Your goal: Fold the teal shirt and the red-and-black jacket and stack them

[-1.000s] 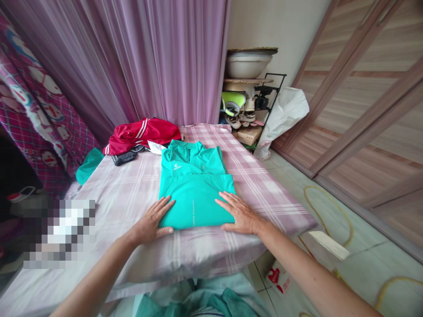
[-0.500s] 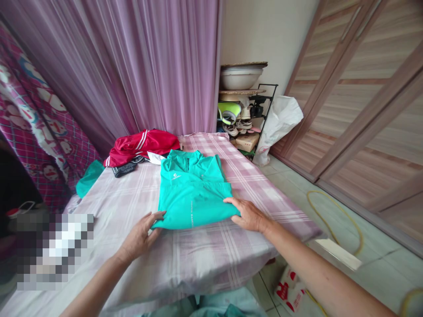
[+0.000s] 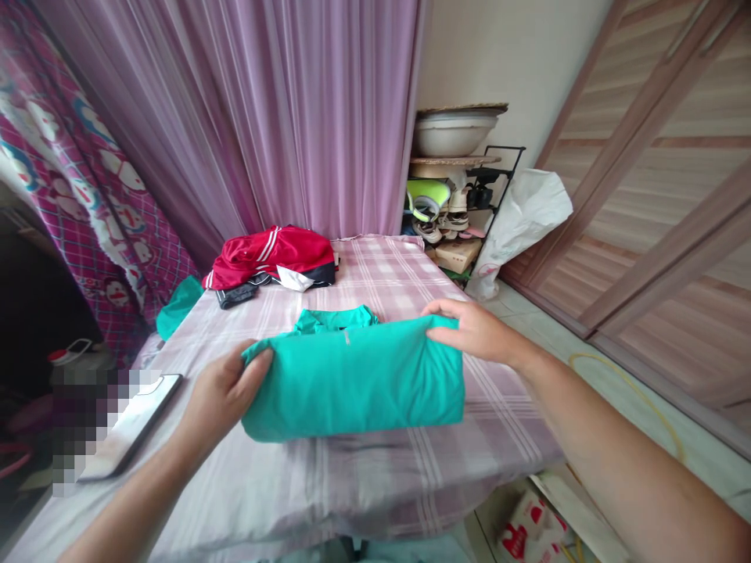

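Teal polo shirt (image 3: 352, 383): folded into a thick band and held just above the near half of the bed (image 3: 375, 485), its collar (image 3: 334, 319) showing directly behind the band.

Head view. Your left hand (image 3: 226, 399) and your right hand (image 3: 475, 332) stand well apart, one at each end of the band, both clamped on the cloth. The left grips the left end; the right hooks its fingers over the top edge at the right end.

Also listed, far end of the bed, against the lilac curtain (image 3: 305, 102): one red track jacket (image 3: 270, 254) with white stripes, and a black pouch (image 3: 238, 295) just beside it.

Left edge of the bed: one teal cloth (image 3: 179, 306), hanging over; nearer you, a flat dark slab (image 3: 132, 426), partly blurred out.

Beyond the far right corner: a rack (image 3: 498, 156) holding a white basin (image 3: 454, 133) and shoes (image 3: 440, 219); a cardboard box (image 3: 458, 254); a white plastic bag (image 3: 528, 227).
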Tool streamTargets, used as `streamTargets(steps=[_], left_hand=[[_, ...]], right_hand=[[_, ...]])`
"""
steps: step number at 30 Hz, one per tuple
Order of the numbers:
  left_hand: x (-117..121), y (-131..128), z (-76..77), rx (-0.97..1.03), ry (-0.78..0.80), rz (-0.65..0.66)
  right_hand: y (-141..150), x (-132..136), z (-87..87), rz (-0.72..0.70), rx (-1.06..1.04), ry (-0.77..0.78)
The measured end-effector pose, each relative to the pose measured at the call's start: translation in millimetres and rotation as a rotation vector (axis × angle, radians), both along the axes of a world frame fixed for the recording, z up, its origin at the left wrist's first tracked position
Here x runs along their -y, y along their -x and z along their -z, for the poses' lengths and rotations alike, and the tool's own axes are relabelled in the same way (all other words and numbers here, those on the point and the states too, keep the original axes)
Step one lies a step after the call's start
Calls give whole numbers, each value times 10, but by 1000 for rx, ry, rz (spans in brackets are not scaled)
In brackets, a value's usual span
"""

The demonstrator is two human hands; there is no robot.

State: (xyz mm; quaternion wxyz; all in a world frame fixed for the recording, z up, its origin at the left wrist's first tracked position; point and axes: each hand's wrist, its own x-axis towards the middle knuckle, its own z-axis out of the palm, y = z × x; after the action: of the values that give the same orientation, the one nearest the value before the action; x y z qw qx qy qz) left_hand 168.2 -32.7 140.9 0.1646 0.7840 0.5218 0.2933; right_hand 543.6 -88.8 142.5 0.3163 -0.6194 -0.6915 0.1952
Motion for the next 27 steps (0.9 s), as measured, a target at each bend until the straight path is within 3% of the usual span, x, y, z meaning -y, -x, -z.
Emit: streamTargets(steps=[3,6,9,12,15,17,20,23,27], left_hand=[[-616,-189,25,-166,8,-154],[-1209,-321,194,-338,91,-268],[-1474,-420,421,-354,201,-340],[-1391,-596,604,-361,69,-286],[-1175,-883,735,-433,-96,-76],[-1069,-1072,835,-496,-90,7],[-1025,-1229,1033,-542,-30,32],[-1069,-1216,1218,-527,-23,23],[-1151,-1068,1333,-487,-90,29]], right_hand=[[82,-611,153,202,92,-45],[206,-1127,337,335,219,4],[323,-1364,483,398,360,149],[488,-1351,560,369,431,169],[778,-1248,626,258,450,-15],[1002,-1194,722,173,441,-61],[1229,-1170,949,163,451,81],[1213,-1181,1155,213,456,161],[905,-1135,1280,323,425,244]])
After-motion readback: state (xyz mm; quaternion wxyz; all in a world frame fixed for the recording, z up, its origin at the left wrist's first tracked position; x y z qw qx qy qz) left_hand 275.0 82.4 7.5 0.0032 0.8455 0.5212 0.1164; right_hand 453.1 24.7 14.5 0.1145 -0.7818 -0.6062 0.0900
